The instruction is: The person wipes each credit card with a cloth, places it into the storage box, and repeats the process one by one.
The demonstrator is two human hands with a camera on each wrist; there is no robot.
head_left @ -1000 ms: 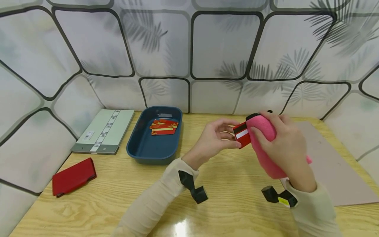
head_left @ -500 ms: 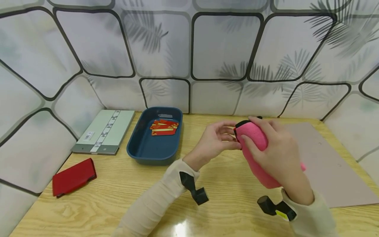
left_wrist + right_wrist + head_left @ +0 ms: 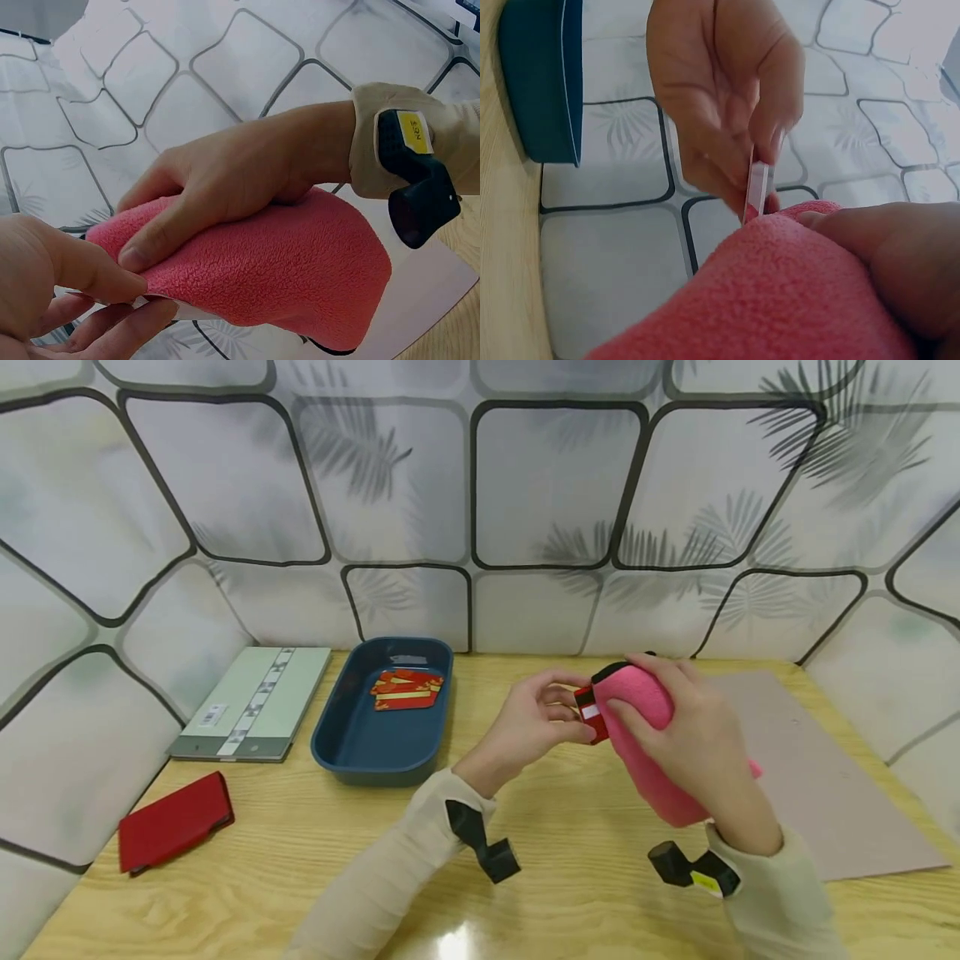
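Note:
A red card (image 3: pixel 592 713) with a black stripe and a white strip is pinched at its left edge between the thumb and fingers of my left hand (image 3: pixel 531 718). My right hand (image 3: pixel 693 739) grips a pink fleecy cloth (image 3: pixel 654 760) with a black edge, thumb on the near side. The cloth lies against the card and hides its right part. In the left wrist view, the right thumb presses the pink cloth (image 3: pixel 277 262) close to the left fingertips. From the right wrist, the card (image 3: pixel 757 187) appears edge-on above the cloth.
A blue tray (image 3: pixel 337 758) holds several red and gold cards (image 3: pixel 407 689). To its left lie a pale green folder (image 3: pixel 243 706) and a red wallet-like case (image 3: pixel 176 822). A flat greyish-pink board (image 3: pixel 832 785) lies at the right; a patterned curtain backs the wooden table (image 3: pixel 555 893).
The cloth slid left over the card, nearly covering it half a second ago, and now shows part of the card again. My left hand keeps its pinch. The head view has shifted slightly.

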